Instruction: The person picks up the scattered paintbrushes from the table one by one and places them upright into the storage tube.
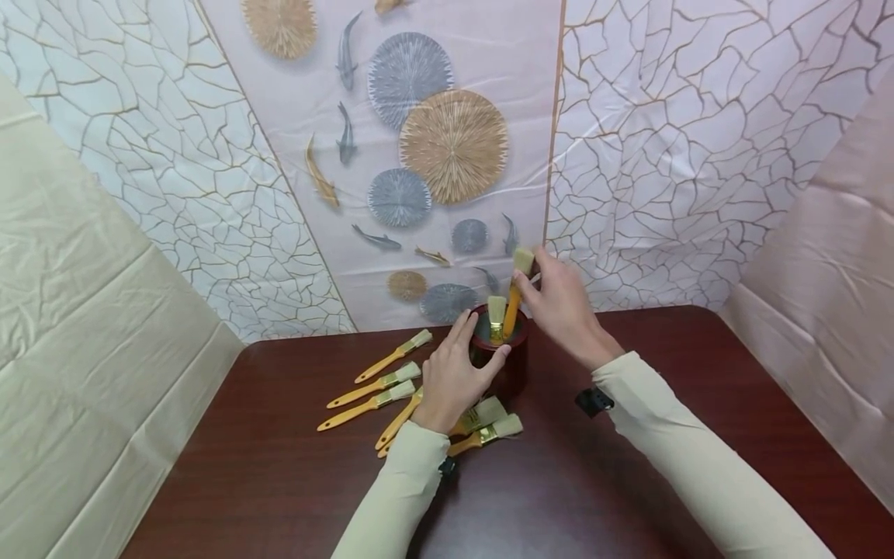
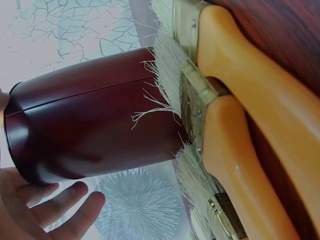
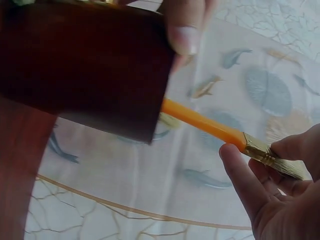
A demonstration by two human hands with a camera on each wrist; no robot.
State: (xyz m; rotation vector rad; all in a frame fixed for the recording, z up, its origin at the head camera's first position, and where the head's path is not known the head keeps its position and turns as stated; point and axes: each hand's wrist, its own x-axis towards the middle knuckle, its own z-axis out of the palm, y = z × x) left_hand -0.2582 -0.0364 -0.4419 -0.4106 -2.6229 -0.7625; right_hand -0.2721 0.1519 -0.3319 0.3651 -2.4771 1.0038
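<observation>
A dark red cylindrical cup (image 1: 514,371) stands upright near the back of the table. My left hand (image 1: 452,379) holds it by the rim, thumb on the near side and fingers on the far left side. My right hand (image 1: 564,309) pinches a paintbrush (image 3: 210,126) near its metal ferrule, bristles up. Its orange handle slants down into the cup's mouth. Another paintbrush (image 1: 497,313) stands in the cup with its pale bristles above the rim. The cup's wall (image 2: 90,117) hides the lower handles.
Several loose paintbrushes (image 1: 373,386) lie left of the cup on the dark red table (image 1: 237,473). More brushes (image 1: 497,429) lie in front of it, partly hidden by my left forearm. A patterned cloth backdrop (image 1: 628,155) rises right behind the table.
</observation>
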